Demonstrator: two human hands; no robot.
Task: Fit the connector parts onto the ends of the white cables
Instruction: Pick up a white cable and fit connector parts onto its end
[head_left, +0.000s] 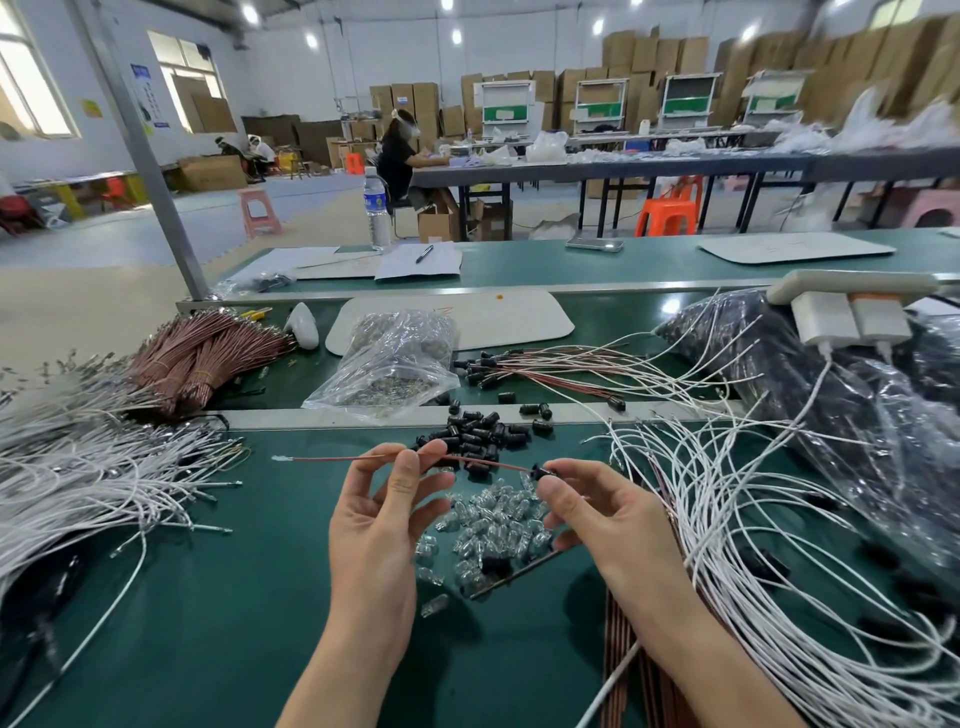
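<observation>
1. The green bench (208, 597) fills the near view. Copper wires (623, 654) lie at its near edge under the right forearm.
2. The left hand (384, 514) is raised above the bench. Its grip pinches a red wire (337, 459) between thumb and forefinger, and the other fingers are loosely spread.
3. The red wire runs level from hand to hand, and its tipped end sticks out past the left hand.
4. The right hand (613, 519) has its grip pinched on a black connector (544, 473) at the wire's right end.
5. Clear bulbs (493, 525) lie in a pile on the bench below and between the hands.
6. Loose connectors (478, 434) are heaped just beyond the hands.
7. White cables (753, 519) sprawl to the right of the right hand with their metal tips bare. A second heap (78, 483) covers the bench at left.
8. Beyond a metal rail lie brown bundles (208, 353), a clear bag (389, 358) and a fan of fitted wires (545, 369) with black ends.
9. At right a dark bag (857, 415) sits under a power strip (852, 285) with two chargers plugged in.
10. On the next bench stand a bottle (376, 208) and a pen (424, 253) on paper.
11. Far off, a person (397, 156) sits at a long table, with an orange stool (667, 210) nearby and cartons (649, 52) stacked along the wall.
</observation>
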